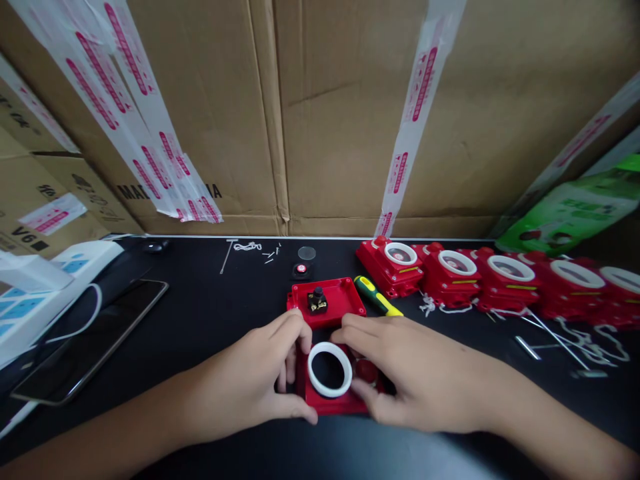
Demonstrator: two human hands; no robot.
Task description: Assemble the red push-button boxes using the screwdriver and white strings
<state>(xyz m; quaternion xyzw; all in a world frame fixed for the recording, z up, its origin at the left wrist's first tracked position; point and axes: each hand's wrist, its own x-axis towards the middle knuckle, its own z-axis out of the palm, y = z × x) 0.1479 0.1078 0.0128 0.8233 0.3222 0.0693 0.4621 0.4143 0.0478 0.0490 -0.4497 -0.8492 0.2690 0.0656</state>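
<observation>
Between the two hands, near the front of the black table (pixel 240 303), is a red cover (pixel 330 404) with a white ring (pixel 330 393) on it. The left hand (pixel 273 370) grips the cover's left edge, thumb low and fingers above; the right hand (pixel 403 367) is closed over its right side, partly hiding a dark red round part (pixel 366 371). Just beyond sits an open red base (pixel 345 293) with a black switch (pixel 317 302) inside. A screwdriver (pixel 375 295) lies just right of the base; a clear disc (pixel 307 253) and a small black part (pixel 301 270) lie behind it. Five red boxes (pixel 510 283), each with a white-ringed window, stand in a row at right, cords (pixel 457 309) and metal rods (pixel 527 348) in front. At left lie a phone (pixel 100 337) and a white power strip (pixel 57 293). Taped cartons (pixel 330 127) form the back, a green bag (pixel 575 207) against them at right.
</observation>
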